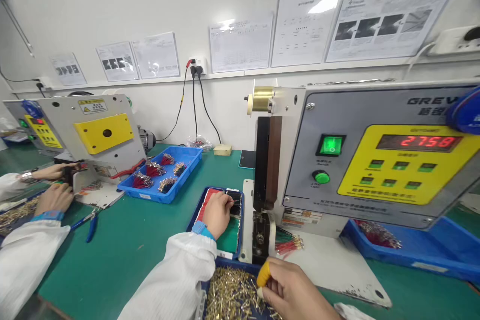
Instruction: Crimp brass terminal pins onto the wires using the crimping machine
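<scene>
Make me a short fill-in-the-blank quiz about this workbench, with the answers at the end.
1. The machine's red display reads ____.
2. The left hand reaches into a tray of ____ wires.
3. The right hand, a yellow cot on one finger, rests over a tray of loose ____ terminals.
4. The bench mat is ____.

Answers: 2758; red; brass; green

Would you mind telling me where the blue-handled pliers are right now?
In the head view the blue-handled pliers lie on the green table at the left, beside the co-worker's sleeve, below the blue tray of wire bundles.
</scene>
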Tool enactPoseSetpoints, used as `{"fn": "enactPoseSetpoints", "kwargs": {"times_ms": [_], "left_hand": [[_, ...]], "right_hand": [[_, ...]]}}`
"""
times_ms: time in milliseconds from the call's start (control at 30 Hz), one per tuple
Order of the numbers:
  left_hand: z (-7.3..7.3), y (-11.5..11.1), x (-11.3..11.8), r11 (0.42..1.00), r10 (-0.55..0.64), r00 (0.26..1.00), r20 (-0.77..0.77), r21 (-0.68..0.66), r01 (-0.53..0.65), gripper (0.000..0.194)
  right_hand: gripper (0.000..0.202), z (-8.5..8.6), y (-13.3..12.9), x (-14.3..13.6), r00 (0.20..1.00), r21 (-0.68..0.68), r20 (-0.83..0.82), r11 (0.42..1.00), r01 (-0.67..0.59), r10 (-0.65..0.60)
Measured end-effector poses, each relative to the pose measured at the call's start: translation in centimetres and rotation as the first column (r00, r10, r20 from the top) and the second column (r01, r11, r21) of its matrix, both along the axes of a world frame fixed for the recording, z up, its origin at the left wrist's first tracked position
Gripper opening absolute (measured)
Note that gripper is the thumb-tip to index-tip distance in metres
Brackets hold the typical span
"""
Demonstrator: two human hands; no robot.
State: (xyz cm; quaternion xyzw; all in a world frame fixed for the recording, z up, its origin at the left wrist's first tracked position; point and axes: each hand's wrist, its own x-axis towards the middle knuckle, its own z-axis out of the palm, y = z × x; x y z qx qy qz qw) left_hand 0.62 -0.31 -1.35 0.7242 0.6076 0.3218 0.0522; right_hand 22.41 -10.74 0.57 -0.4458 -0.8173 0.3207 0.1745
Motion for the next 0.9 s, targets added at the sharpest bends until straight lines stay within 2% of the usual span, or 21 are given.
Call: {"fn": "enactPoseSetpoints", "kwargs": {"times_ms": [100,267,467,700,767,900], "left_hand": [[-0.1,-0.2,0.0,0.994,-0.045,0.997,0.058,0.103,0.039,0.016],[0.0,-0.5,0.0,0.980,-0.106,0.990,0.089,0.179,0.089,0.016],[0.2,-0.6,0.1,0.974,-0.124,0.985,0.124,0.205,0.097,0.017],[0.4,-0.9,0.3,0.977,-0.156,0.971,0.181,0.175,0.124,0.016],[0.4,-1.0,0.3,0.976,-0.165,0.969,0.184,0.170,0.134,0.016],[0.7,-1.2,0.5,0.979,-0.154,0.972,0.178,0.156,0.127,0.016]], "right_hand": [[0.013,0.0,0.0,0.1,1.000,-0.006,-0.001,1.000,0.001,-0.001],[0.013,0.0,-0.1,0.2,1.000,0.017,-0.017,1.000,-0.008,0.008],[0.013,-0.4,0.1,0.1,0.998,-0.039,-0.061,0.999,-0.006,0.004],[0.011,-0.1,0.1,0.0,0.995,-0.029,-0.098,0.999,0.031,-0.033],[0.009,0.0,0.1,0.1,0.986,-0.067,-0.153,0.996,0.055,-0.065],[0.010,-0.4,0.7,0.3,0.931,-0.242,-0.345,0.970,0.032,-0.117]]}}
